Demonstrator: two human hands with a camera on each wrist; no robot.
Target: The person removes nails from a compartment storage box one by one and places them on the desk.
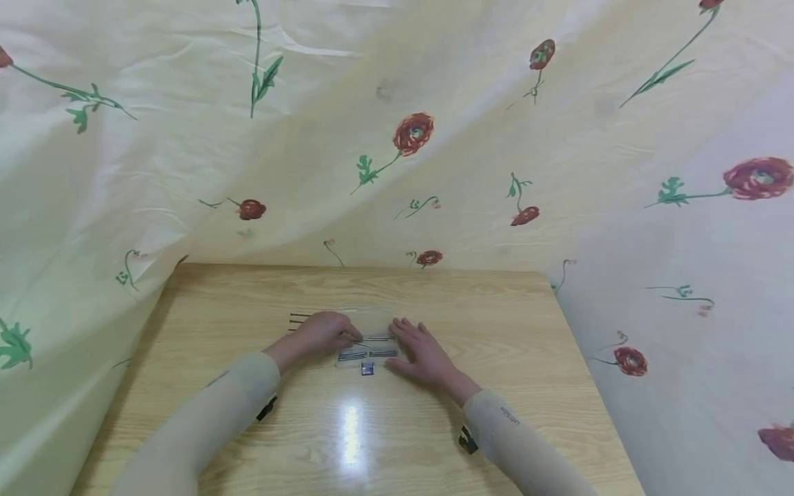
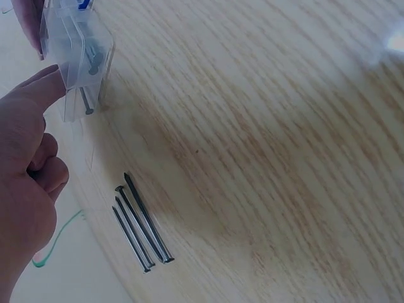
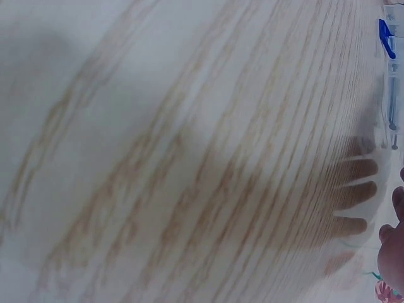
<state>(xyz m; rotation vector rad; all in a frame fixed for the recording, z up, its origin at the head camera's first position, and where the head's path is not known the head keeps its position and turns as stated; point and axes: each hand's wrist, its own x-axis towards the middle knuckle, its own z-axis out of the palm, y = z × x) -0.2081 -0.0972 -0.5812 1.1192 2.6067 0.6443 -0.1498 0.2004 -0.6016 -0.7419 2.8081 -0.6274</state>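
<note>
A clear plastic box [image 1: 351,364] with compartments lies on the table, with several metal nails [image 1: 382,354] in it. My left hand [image 1: 325,332] is over the box's left side, and its thumb and forefinger pinch a thin nail [image 1: 364,344] at a slant above the compartments. In the left wrist view the other fingers [image 2: 47,167] are curled in, and the box [image 2: 69,104] partly hides the fingertips. My right hand [image 1: 424,353] lies along the box's right side with its fingers spread, fingertips right at the edge. A blue label or latch [image 1: 367,368] marks the box's front.
Several loose nails [image 2: 142,227] lie side by side on the wooden table [image 1: 248,427], left of the box and partly behind my left hand. The transparent lid [image 1: 372,310] reaches back behind the box. A flowered cloth [image 1: 310,151] hangs along the table's back and sides.
</note>
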